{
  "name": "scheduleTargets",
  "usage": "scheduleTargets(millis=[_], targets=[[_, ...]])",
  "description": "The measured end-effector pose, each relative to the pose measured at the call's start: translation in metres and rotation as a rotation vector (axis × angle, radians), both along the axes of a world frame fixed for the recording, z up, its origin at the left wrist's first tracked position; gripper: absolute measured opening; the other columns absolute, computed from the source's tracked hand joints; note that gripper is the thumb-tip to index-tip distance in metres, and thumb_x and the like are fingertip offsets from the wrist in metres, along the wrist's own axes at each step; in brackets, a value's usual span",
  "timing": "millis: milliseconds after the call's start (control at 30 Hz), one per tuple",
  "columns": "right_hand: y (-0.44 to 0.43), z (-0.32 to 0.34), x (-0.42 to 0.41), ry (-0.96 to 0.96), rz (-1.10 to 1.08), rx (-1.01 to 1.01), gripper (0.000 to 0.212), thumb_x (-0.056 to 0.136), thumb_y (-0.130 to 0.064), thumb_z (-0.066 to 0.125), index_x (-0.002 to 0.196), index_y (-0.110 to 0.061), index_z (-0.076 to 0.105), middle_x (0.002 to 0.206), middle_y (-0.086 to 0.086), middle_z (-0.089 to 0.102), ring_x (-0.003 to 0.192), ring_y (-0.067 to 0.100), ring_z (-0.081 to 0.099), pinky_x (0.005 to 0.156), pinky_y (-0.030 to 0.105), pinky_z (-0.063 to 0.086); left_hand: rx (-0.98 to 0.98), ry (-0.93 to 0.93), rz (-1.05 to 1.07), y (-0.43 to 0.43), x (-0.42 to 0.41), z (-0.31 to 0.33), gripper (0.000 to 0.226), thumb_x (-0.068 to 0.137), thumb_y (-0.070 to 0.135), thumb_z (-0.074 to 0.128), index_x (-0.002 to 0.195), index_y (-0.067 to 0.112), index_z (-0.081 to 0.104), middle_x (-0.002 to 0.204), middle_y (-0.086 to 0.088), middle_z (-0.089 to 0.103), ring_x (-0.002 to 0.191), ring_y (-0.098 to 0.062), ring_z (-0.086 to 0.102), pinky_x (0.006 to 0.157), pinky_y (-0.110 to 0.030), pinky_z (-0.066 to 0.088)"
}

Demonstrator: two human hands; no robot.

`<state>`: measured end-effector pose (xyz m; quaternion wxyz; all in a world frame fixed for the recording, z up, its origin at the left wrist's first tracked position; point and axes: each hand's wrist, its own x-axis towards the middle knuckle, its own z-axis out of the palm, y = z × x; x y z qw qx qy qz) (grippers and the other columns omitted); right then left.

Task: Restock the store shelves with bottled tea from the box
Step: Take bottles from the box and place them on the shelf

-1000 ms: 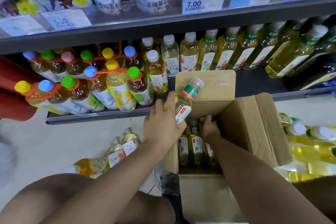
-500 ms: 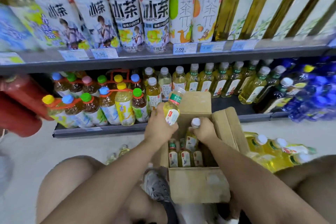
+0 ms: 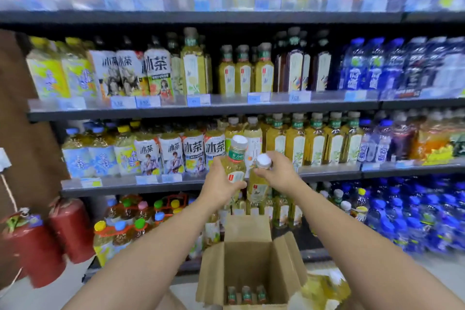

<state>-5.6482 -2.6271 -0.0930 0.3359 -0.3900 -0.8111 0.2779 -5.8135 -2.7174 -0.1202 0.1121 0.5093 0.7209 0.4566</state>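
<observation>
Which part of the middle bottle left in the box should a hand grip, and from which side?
Its neck under the cap, from straight above. The middle bottle stands upright deep in the cardboard box, neighbours close either side, and the walls would block sideways reach.

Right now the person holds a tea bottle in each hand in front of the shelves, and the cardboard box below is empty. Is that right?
Not quite. The head view shows the cardboard box is not empty: three bottles stand at its bottom. The rest holds: the left hand grips a tea bottle and the right hand a second tea bottle.
</observation>
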Motion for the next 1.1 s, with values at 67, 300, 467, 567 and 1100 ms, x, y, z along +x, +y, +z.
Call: scheduleTargets(millis=[67,300,467,567,1100], targets=[[-0.001,0.041,0.001,0.031,0.022,0.082,0.04,0.082,-0.031,0.078,0.113,-0.015,0.06,0.107,0.0,0.057,0.098,0.018,0.056,0.078,0.028,0.039,0.06,0.06,0.002,-0.001,0.0,0.032,0.076,0.068,0.031,0.092,0.122,0.024,0.039,0.121,0.002,0.061,0.112,-0.02,0.061,0.096,-0.04,0.05],[0.004,0.169,-0.002,0.085,0.066,0.306,0.037,0.084,-0.034,0.075,0.116,-0.02,0.061,0.106,-0.006,0.057,0.097,0.013,0.053,0.078,0.026,0.038,0.214,0.132,0.001,0.015,-0.004,0.153,0.072,0.071,0.027,0.091,0.116,0.03,0.035,0.111,0.006,0.061,0.101,-0.013,0.058,0.074,-0.025,0.042],[0.032,0.233,-0.015,0.17,0.06,0.395,0.042,0.083,-0.029,0.077,0.12,-0.018,0.059,0.112,-0.005,0.055,0.103,0.011,0.05,0.085,0.025,0.037,0.306,0.201,0.006,0.053,-0.023,0.222,0.072,0.071,0.022,0.09,0.125,0.023,0.043,0.118,0.002,0.062,0.105,-0.017,0.06,0.079,-0.028,0.043],[0.056,0.254,-0.031,0.187,0.068,0.401,0.043,0.083,-0.026,0.078,0.12,-0.019,0.057,0.112,-0.008,0.053,0.102,0.008,0.049,0.085,0.022,0.035,0.34,0.206,0.03,0.079,-0.037,0.244,0.068,0.069,0.022,0.09,0.12,0.022,0.046,0.114,0.001,0.063,0.102,-0.019,0.06,0.077,-0.032,0.045],[0.195,0.271,-0.127,0.043,-0.061,0.24,0.033,0.088,-0.025,0.072,0.113,-0.012,0.056,0.103,0.005,0.062,0.101,0.025,0.059,0.069,0.025,0.044,0.04,0.053,0.038,0.223,-0.126,0.243,0.091,0.068,0.038,0.09,0.137,0.013,0.038,0.121,-0.004,0.065,0.11,-0.023,0.063,0.094,-0.042,0.054]])
